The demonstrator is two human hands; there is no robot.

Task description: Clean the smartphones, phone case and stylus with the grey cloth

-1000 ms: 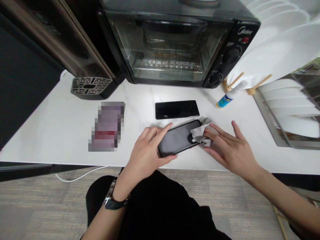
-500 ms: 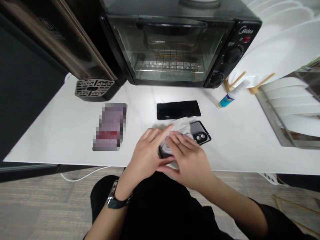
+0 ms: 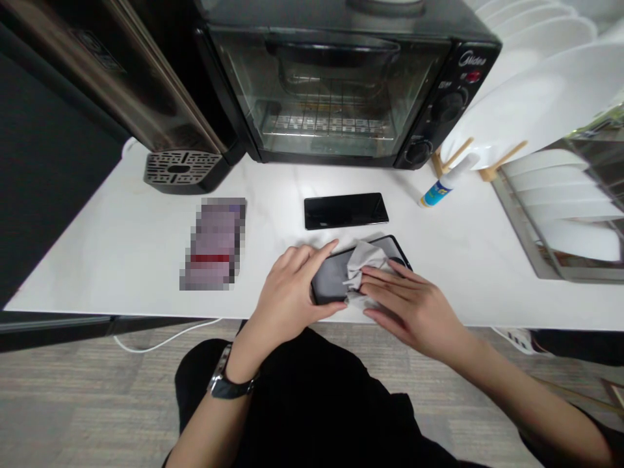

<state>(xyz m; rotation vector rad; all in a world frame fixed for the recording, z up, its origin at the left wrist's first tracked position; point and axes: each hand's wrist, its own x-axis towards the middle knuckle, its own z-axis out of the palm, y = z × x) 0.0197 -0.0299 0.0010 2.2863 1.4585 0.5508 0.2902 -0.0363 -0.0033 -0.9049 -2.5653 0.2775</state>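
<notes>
A grey phone case [image 3: 332,278] with a black rim lies on the counter's front part. My left hand [image 3: 288,287] grips its left end, thumb along the near edge and index finger at the far edge. Over the case's right half, my right hand [image 3: 416,305] presses a crumpled pale grey cloth or tissue [image 3: 364,253] with its fingertips. That hand and the cloth mostly hide the camera cutout. Just beyond the case, a black phone [image 3: 346,211] lies flat with its dark glass side up, touched by neither hand.
A toaster oven [image 3: 331,159] stands at the back, a machine with a drip tray [image 3: 180,168] to its left. A small spray bottle [image 3: 435,193] stands at right, near white plates [image 3: 517,110] and a dish rack [image 3: 524,227]. A blurred-out flat object [image 3: 214,244] lies at left.
My right hand has slid the cloth rightward along the case, from the left part to the camera end. The grey left part is now uncovered. My left hand keeps its hold.
</notes>
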